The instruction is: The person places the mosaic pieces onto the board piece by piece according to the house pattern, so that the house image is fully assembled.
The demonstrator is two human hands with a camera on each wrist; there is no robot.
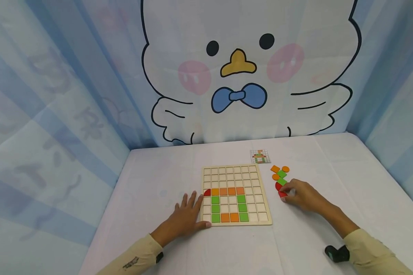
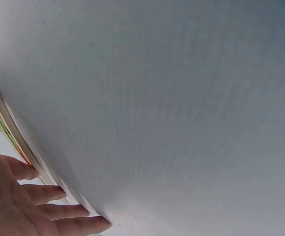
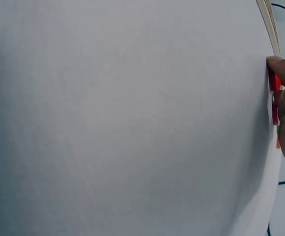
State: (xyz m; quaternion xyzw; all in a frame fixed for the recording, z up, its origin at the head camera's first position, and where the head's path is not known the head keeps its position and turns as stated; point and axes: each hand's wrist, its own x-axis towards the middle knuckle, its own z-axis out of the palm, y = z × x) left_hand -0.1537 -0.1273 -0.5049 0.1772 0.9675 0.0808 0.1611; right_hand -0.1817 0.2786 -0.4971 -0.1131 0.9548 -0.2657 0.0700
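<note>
A square wooden grid board (image 1: 266, 210) lies on the table with green, orange and red tiles set in its cells. My left hand (image 1: 186, 218) rests beside it, fingers spread at the left edge and thumb at the lower left corner. In the left wrist view, the fingertips (image 2: 83, 212) lie along the board's side. To the right of the board, my right hand (image 1: 304, 195) pinches a red tile (image 1: 282, 194) between thumb and finger, close over the table. Another red tile (image 1: 278, 186) lies just beyond it, partly covered by the fingers.
Beyond the right hand lie loose tiles: green squares (image 1: 282, 174), orange rounds (image 1: 285, 169) and an orange square (image 1: 275, 169). A small pattern card (image 1: 260, 156) sits behind the board. Curtain cloth printed with a cartoon bird (image 1: 241, 23) rises at the table's back.
</note>
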